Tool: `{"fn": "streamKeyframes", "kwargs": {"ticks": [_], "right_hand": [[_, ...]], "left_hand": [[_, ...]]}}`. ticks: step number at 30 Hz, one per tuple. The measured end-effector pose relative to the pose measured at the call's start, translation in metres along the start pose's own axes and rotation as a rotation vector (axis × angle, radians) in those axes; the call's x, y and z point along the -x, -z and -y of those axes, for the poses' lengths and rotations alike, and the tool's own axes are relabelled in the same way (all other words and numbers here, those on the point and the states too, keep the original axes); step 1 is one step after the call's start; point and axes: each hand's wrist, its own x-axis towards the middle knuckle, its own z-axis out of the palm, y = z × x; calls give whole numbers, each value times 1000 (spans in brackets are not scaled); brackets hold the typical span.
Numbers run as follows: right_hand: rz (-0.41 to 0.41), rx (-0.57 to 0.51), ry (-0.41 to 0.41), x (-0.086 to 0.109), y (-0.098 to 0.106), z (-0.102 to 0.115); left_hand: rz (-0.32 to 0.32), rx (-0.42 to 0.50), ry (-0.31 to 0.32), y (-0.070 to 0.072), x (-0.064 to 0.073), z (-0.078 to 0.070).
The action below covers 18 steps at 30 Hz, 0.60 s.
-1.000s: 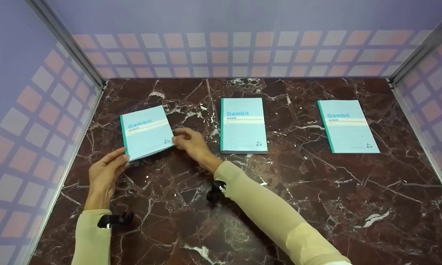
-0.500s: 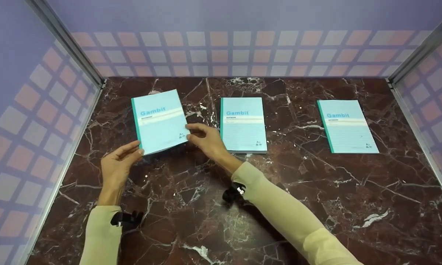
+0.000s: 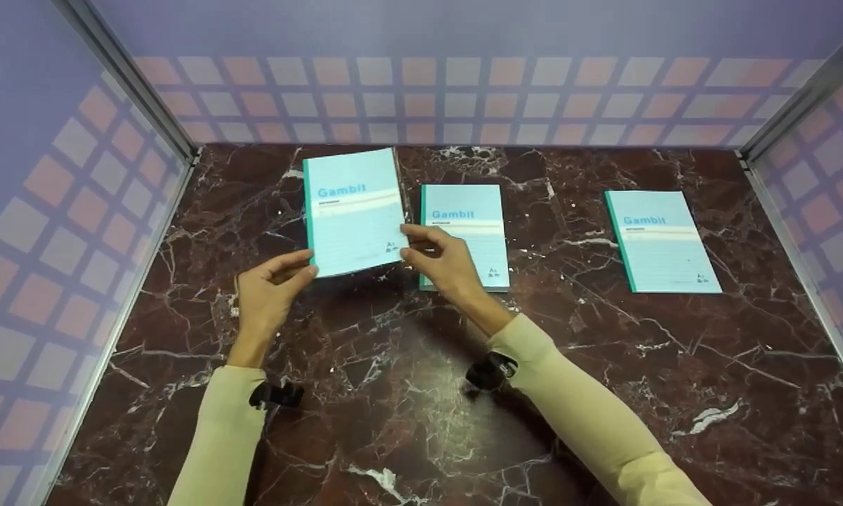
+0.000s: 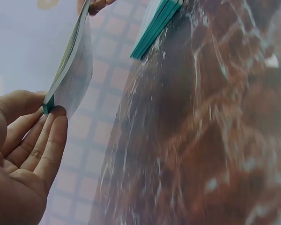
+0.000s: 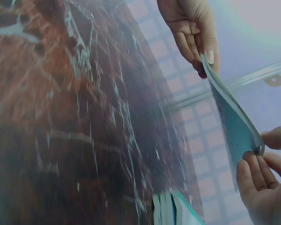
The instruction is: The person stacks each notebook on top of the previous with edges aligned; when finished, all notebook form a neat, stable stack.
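Observation:
A light-blue "Gambit" notebook (image 3: 355, 211) with a green spine is held up off the table, slightly tilted. My left hand (image 3: 265, 299) pinches its lower spine corner, thumb on the cover and fingers beneath, as the left wrist view shows. On the opposite edge, near the lower right corner, my right hand (image 3: 448, 266) pinches it between thumb and fingers. Just right of it lies a stack of matching notebooks (image 3: 464, 200), partly covered by my right hand; their layered edges (image 5: 166, 208) show in the right wrist view.
Another matching notebook (image 3: 664, 242) lies farther right on the dark red marble table (image 3: 393, 393). Purple panels with pink and white squares (image 3: 456, 77) enclose the back and both sides. Metal posts (image 3: 133, 77) stand in the corners.
Both hands have carried the notebook right and toward the back, from the left of the table to beside the stack. It has turned straighter. The stack and the right notebook have not moved.

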Motion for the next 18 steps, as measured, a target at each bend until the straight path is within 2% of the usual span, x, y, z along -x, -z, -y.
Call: {"fn": "streamKeyframes", "kwargs": {"ticks": [9, 18], "right_hand": [[-68, 18, 96, 11, 30, 0], [-119, 18, 134, 21, 55, -4]], "left_hand": [[40, -33, -43, -31, -5, -10], [50, -51, -118, -58, -9, -11]]}}
